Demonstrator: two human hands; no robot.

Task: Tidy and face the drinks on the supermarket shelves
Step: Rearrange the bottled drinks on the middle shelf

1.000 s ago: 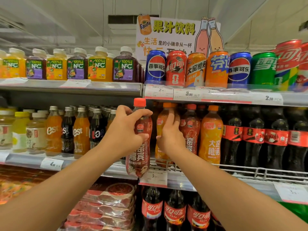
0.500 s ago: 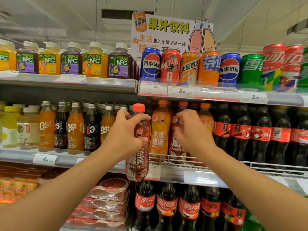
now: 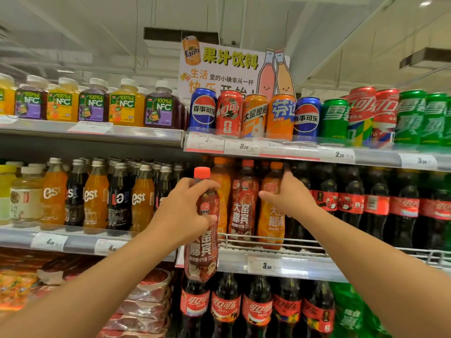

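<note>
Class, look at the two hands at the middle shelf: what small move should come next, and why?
Probably the right hand should nudge the orange bottle aside, so the left hand can set its dark red-capped bottle onto the wire rack. That bottle hangs in front of the shelf edge, off the rack, while a matching dark bottle already stands there, label forward.

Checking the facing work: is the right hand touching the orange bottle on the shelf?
Touching. The head view shows the right hand wrapped around the orange bottle, thumb across its label and fingers behind its shoulder.
</note>
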